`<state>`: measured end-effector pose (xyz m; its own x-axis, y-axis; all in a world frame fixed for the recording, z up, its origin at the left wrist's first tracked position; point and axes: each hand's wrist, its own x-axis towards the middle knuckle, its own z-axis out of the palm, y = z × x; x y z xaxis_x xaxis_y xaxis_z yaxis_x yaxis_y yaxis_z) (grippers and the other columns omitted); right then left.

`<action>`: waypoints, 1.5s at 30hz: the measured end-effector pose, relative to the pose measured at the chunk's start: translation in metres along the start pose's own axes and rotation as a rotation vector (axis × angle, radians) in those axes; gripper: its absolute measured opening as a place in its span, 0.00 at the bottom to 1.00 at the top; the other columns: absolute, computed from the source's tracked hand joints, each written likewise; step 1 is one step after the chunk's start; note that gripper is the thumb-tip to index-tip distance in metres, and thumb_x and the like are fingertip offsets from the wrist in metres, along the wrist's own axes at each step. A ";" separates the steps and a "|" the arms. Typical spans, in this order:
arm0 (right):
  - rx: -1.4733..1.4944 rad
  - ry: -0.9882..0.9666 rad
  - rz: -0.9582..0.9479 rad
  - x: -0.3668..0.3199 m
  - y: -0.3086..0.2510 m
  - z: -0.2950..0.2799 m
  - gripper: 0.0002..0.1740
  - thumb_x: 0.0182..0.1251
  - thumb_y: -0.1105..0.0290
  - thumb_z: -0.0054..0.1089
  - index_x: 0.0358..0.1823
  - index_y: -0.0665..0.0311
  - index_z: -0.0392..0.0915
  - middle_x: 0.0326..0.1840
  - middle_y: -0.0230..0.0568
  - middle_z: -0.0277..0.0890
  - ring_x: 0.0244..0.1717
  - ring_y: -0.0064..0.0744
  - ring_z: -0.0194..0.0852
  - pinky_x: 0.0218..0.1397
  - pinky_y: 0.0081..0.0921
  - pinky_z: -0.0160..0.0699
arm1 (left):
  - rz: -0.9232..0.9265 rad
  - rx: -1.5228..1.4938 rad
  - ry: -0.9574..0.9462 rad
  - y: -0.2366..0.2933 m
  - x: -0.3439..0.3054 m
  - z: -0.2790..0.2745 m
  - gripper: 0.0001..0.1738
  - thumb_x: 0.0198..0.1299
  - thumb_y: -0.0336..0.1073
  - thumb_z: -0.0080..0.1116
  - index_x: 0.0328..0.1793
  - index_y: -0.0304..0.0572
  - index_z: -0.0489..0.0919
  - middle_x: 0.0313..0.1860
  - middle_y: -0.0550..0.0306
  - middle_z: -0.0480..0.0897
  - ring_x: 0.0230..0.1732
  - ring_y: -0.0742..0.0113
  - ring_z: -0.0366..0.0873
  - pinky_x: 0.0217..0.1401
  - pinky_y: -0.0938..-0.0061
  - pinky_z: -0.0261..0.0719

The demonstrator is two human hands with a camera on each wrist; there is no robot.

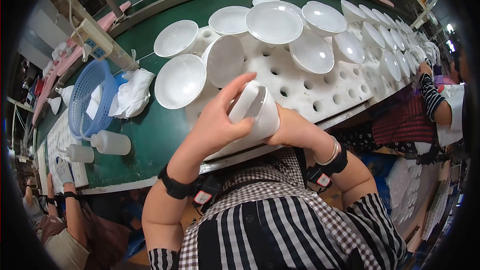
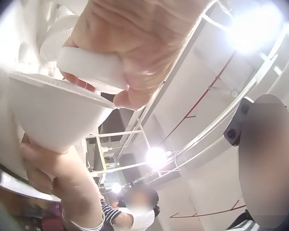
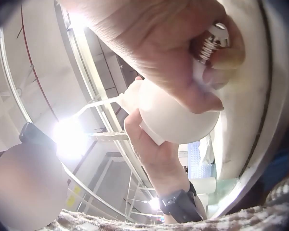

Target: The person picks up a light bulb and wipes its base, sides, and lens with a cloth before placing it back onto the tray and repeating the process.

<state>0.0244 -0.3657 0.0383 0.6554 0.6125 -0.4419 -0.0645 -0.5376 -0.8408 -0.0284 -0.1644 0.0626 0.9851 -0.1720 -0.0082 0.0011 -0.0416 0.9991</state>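
A white cone-shaped lamp housing is held tilted in front of the body. My right hand grips its narrow end, and in the right wrist view the fingers curl round the neck beside a metal screw base. My left hand pinches a white, thick-edged piece between thumb and fingers at the wide mouth. In the left wrist view that piece is over the housing's rim; whether they touch, I cannot tell. The housing's inside is mostly hidden.
Several white reflector lamps stand on a white board with holes. On the green table at left are a blue basket, a white cloth and squeeze bottles. Other people sit at both sides.
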 end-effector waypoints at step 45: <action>-0.026 0.050 -0.101 -0.001 0.011 0.000 0.48 0.42 0.70 0.72 0.70 0.65 0.62 0.45 0.42 0.81 0.34 0.30 0.81 0.36 0.25 0.81 | 0.056 0.049 -0.090 -0.006 -0.019 -0.008 0.46 0.50 0.28 0.58 0.80 0.42 0.59 0.67 0.46 0.73 0.67 0.61 0.72 0.72 0.68 0.65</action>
<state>0.0231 -0.3722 0.0294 0.6940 0.6354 -0.3387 0.0233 -0.4900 -0.8714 -0.0457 -0.1528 0.0569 0.9638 -0.2634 0.0415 -0.0640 -0.0772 0.9950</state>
